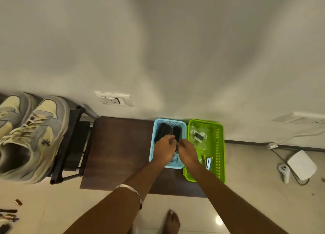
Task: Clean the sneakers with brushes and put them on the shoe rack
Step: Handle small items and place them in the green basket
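Two grey and pale yellow sneakers (33,137) stand side by side on top of a black shoe rack (70,146) at the left. A light blue basket (155,128) sits on a dark brown mat against the wall and holds black brushes (165,128). My left hand (164,150) reaches into this basket with its fingers curled around a black brush. My right hand (187,151) is beside it, touching the left hand over the basket. Its fingertips are hidden, so its grip is unclear.
A green basket (218,146) with small packets and tools touches the blue basket's right side. A white device (301,164), a controller (284,172) and cables lie on the floor at the right. Small items lie at the bottom left. My bare foot (172,221) stands below.
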